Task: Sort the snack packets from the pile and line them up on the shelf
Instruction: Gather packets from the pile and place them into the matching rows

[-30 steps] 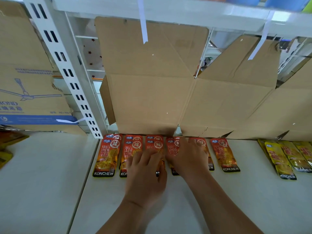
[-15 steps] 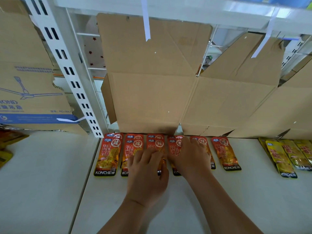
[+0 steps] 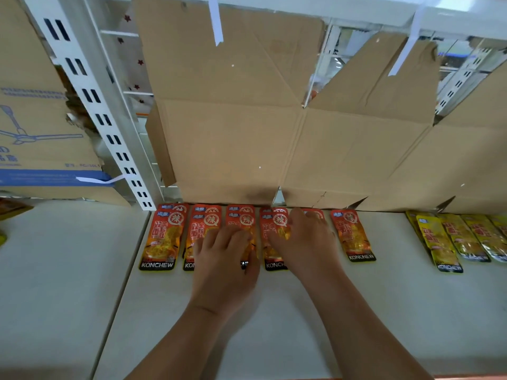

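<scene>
Packets: the red snack packets (image 3: 162,239) lie in a row along the back edge of the shelf (image 3: 274,325), long axes front to back, tops at the cardboard boxes (image 3: 233,149).
Relation: the row's middle lies under our hands; the end packet (image 3: 352,237) sits apart, just right of our right hand (image 3: 304,242), the nearer one.
Left hand (image 3: 225,267): flat, fingers together, pressing the second and third packets.
Right hand: flat, fingers slightly spread, on the fourth and fifth.

Both hands lie flat on a row of orange snack packets (image 3: 162,237) along the shelf (image 3: 397,311): left hand (image 3: 225,267), right hand (image 3: 307,242), fingers seemingly straight.
</scene>
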### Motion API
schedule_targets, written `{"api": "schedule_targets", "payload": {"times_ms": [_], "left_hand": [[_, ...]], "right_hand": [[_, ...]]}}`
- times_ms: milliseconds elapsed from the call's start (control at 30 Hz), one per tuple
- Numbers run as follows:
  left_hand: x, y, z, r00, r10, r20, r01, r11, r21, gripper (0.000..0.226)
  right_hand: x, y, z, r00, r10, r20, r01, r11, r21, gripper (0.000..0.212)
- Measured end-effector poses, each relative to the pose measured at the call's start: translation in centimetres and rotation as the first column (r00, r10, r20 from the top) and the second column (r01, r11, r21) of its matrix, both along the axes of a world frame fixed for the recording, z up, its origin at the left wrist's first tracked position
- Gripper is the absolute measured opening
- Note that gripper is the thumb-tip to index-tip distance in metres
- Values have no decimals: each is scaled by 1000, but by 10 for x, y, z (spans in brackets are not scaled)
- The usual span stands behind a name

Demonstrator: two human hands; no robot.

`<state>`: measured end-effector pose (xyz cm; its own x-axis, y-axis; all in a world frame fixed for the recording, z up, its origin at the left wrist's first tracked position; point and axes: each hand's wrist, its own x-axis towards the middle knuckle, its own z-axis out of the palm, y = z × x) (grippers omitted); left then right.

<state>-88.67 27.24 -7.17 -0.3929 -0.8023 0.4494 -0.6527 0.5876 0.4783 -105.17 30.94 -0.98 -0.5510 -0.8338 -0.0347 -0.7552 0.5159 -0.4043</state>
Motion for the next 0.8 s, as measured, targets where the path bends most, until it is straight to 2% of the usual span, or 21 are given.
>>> {"api": "schedule_targets", "payload": {"times_ms": [133, 300, 467, 600, 800], "left_hand": [[0, 5, 2, 1000, -29, 10, 30, 996, -82, 28], [-5, 20, 19, 1000, -23, -11, 21, 994, -110, 31], [-25, 39, 61, 999, -4, -39, 3, 1000, -23, 37], [-39, 52, 99, 999, 12, -42, -13, 999, -33, 44], [-41, 63, 133, 997, 57, -57, -60, 997, -50, 49]], "right_hand": [[-4, 14, 8, 997, 72, -8, -72, 995, -66, 52], [-23, 33, 26, 991, 133, -9, -134, 987, -92, 20], [-40, 57, 46, 980, 199, -5, -196, 963, -186, 28], [-52, 74, 62, 972, 236, -18, -231, 926, -300, 23], [-60, 86, 79, 959, 285, -9, -267, 886, -379, 25]]}}
